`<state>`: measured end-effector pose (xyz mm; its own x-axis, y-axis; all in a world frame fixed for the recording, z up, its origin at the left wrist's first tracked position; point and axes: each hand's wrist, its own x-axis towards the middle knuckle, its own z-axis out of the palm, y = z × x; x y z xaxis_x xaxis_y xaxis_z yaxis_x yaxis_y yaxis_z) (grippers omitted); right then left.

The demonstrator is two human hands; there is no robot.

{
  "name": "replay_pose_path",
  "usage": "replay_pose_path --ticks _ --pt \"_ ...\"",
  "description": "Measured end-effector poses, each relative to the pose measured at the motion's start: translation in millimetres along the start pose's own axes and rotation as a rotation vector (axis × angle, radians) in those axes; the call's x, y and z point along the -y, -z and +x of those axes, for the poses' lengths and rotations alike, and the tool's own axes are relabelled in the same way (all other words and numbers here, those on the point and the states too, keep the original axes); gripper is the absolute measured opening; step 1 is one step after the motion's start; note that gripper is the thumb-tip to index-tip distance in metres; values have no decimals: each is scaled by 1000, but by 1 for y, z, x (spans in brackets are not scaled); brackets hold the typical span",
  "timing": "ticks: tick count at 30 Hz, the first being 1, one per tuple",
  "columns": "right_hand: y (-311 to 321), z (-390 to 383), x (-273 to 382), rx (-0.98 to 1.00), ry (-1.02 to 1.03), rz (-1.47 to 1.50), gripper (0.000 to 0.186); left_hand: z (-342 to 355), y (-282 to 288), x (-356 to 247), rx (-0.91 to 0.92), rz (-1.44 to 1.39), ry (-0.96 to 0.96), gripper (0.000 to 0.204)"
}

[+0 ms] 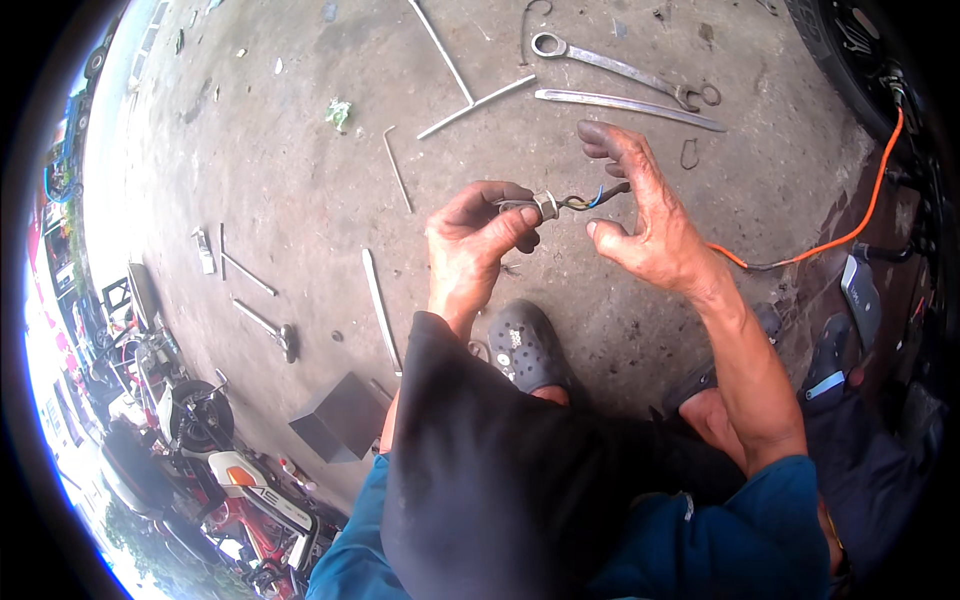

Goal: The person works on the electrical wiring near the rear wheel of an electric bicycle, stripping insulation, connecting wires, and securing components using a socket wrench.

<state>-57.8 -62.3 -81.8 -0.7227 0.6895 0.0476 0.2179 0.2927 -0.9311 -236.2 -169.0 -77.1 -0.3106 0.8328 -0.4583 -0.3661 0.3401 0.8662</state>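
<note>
Left grip (466,238) pinches the metal-collared connector (546,206), apparently to steady it with its wires (577,203) exposed toward the right grip (657,238), which stands spread, thumb apart.

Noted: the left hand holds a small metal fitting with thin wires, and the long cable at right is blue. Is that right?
The long cable at right is orange, not blue, as the head view shows; the left hand does hold the small metal fitting with thin wires.
</note>
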Motion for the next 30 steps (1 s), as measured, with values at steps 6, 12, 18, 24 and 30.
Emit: replay_pose_path --ticks 6,12,18,24,30 --pt "-19 10 8 89 206 -209 58 -10 -9 -27 -46 158 -66 21" --pt "-11 15 1 -67 351 -241 33 -24 -9 -33 -178 222 -231 19" --pt "-2 7 -1 -29 419 -264 22 -46 -17 -48 -183 173 -290 17" --pt "13 2 0 246 -127 247 29 -43 -2 -52 -277 -23 -503 14" --pt "45 -32 -11 498 -549 265 28 -13 53 -71 -325 -120 -586 8"
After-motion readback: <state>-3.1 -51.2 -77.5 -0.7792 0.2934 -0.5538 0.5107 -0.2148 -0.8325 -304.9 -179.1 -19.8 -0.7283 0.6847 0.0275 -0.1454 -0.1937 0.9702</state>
